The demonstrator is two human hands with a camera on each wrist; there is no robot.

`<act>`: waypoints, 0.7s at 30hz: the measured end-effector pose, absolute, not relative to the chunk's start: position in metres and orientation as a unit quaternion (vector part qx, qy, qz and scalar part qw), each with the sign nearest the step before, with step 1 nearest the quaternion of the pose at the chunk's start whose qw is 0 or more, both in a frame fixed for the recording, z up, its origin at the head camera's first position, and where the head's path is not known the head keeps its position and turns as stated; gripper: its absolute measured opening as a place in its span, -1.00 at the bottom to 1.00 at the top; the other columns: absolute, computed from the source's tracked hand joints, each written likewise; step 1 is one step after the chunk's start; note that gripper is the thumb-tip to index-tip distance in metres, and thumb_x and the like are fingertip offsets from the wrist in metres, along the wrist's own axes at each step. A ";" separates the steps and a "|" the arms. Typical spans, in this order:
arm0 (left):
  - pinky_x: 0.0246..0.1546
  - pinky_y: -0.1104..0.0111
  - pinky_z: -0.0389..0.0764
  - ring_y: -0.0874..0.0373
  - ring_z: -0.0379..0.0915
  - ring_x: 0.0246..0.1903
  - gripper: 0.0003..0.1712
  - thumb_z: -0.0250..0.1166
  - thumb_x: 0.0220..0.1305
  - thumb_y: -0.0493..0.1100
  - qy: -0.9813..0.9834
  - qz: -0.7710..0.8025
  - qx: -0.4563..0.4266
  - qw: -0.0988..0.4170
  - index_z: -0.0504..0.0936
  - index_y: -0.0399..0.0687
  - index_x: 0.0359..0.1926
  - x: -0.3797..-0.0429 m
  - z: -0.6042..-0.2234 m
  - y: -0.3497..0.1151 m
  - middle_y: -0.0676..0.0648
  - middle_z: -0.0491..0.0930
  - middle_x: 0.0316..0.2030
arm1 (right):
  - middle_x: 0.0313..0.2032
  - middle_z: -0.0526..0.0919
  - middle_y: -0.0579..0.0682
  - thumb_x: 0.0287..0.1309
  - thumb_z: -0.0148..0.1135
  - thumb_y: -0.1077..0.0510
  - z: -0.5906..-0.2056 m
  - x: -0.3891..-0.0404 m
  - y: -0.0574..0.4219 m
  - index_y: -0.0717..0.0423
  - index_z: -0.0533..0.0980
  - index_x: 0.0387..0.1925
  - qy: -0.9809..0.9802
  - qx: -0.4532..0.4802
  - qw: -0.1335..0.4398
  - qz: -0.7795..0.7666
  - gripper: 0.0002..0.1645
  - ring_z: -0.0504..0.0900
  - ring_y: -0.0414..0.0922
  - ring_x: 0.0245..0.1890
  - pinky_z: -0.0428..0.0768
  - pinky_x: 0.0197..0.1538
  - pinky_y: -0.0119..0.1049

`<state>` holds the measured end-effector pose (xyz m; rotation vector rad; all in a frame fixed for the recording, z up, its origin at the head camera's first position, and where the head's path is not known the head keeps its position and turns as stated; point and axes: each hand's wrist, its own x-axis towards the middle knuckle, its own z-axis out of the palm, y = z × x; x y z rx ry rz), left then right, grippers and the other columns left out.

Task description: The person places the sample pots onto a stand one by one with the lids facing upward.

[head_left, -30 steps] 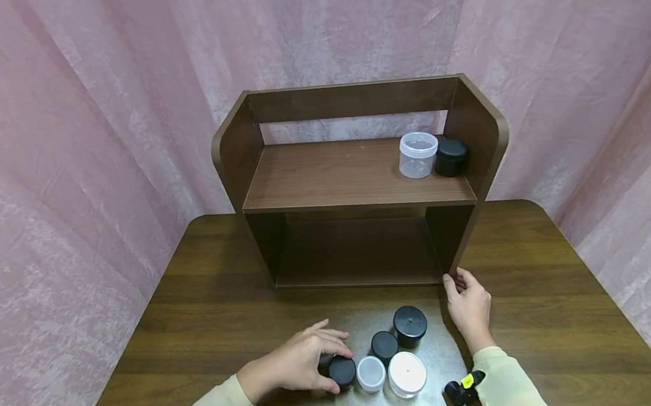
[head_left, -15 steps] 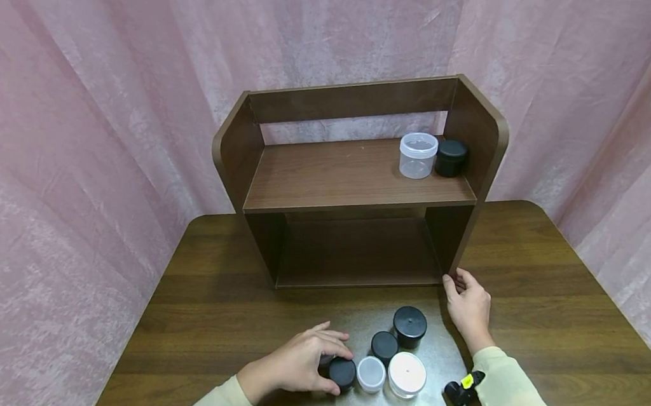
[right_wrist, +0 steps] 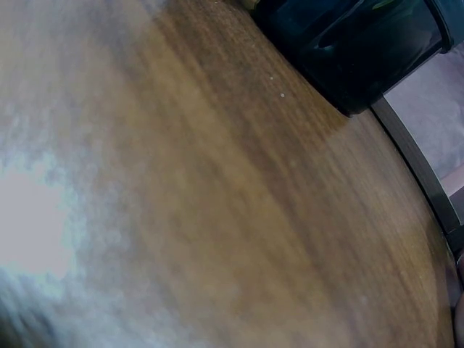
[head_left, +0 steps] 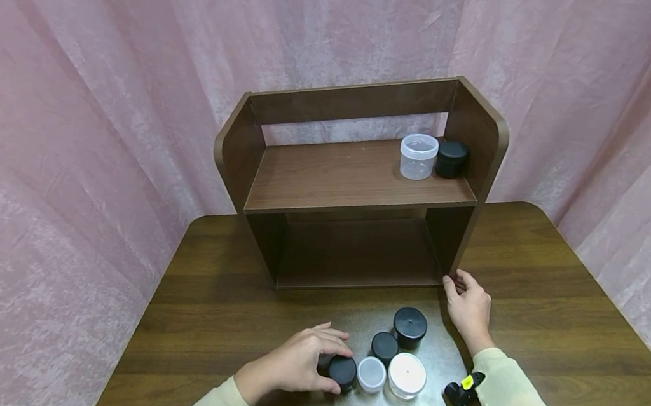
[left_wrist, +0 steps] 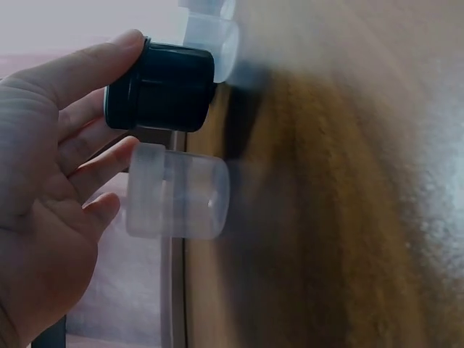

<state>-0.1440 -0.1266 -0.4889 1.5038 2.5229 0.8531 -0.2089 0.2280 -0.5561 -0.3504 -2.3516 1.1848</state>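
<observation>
My left hand (head_left: 304,362) pinches a small black lidded jar (head_left: 342,372) between thumb and fingers at the front of the table. In the left wrist view the thumb lies on the black jar's (left_wrist: 174,87) lid edge, and a clear frosted jar (left_wrist: 177,192) stands beside it, near the ring and little fingers. From above, the hand mostly hides that clear jar. My right hand (head_left: 468,308) grips the lower right front corner of a brown two-tier shelf (head_left: 356,177), thumb at the front, fingers along the side. Only a sliver of that hand shows in the right wrist view.
Right of my left hand stand a small white-lidded jar (head_left: 371,375), a larger white-lidded jar (head_left: 407,375), a small black jar (head_left: 385,346) and a larger black jar (head_left: 410,326). The upper tier bears a clear jar (head_left: 418,157) and a black jar (head_left: 451,159). Pink curtains (head_left: 339,32) hang behind.
</observation>
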 end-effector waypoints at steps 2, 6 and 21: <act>0.27 0.01 0.28 0.14 0.45 0.15 -0.43 0.61 -0.17 -0.05 0.821 0.285 0.493 0.038 0.69 -0.04 -0.05 -0.144 -0.487 -0.127 0.12 0.64 -0.03 | -0.13 0.68 0.23 0.28 0.19 0.02 -0.556 -0.209 0.228 0.31 0.54 0.04 -0.861 -0.129 0.242 0.429 -0.53 0.68 0.09 -0.16 0.59 -0.10 -0.04; 0.27 0.15 0.31 0.15 0.48 0.11 -0.42 0.62 -0.19 -0.06 0.817 0.298 0.492 0.027 0.69 -0.08 -0.06 -0.144 -0.483 -0.128 0.07 0.64 -0.04 | -0.14 0.68 0.23 0.29 0.18 0.01 -0.557 -0.210 0.229 0.31 0.53 0.04 -0.862 -0.130 0.240 0.426 -0.53 0.68 0.09 -0.16 0.58 -0.10 -0.04; 0.14 0.36 0.45 0.19 0.50 0.05 -0.41 0.62 -0.19 -0.16 0.803 0.346 0.485 -0.024 0.67 -0.10 -0.04 -0.147 -0.467 -0.134 0.03 0.63 -0.04 | -0.14 0.68 0.23 0.28 0.19 0.00 -0.556 -0.209 0.228 0.30 0.54 0.04 -0.864 -0.130 0.239 0.424 -0.53 0.69 0.08 -0.16 0.49 -0.21 -0.49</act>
